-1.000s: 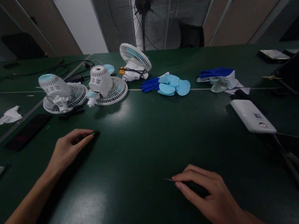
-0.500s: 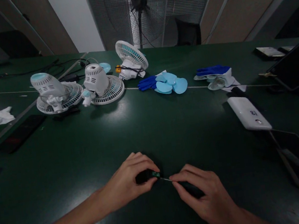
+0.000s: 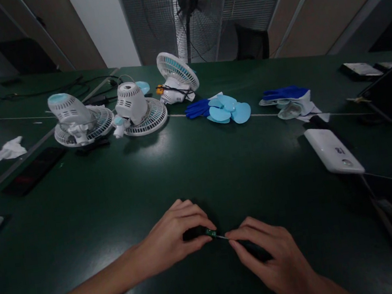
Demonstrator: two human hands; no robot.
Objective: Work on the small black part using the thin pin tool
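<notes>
Near the front edge of the dark green table (image 3: 198, 166), my left hand (image 3: 175, 236) is closed around the black handle of a small screwdriver (image 3: 210, 233) with a green collar. My right hand (image 3: 271, 257) pinches the thin metal shaft at its tip, fingers curled. The two hands almost touch. What lies under my right palm is hidden.
Three small white desk fans (image 3: 77, 119) (image 3: 138, 108) (image 3: 176, 79) lie at the back left, with light blue fan blades (image 3: 227, 109) and blue gloves (image 3: 285, 94) to their right. A white power bank (image 3: 334, 152), tablets (image 3: 387, 93), a black phone (image 3: 35, 170) and a big floor fan (image 3: 187, 3) surround them.
My left hand came from the left middle of the table carrying the screwdriver handle to my right hand; since half a second ago both hands stay joined on it.
</notes>
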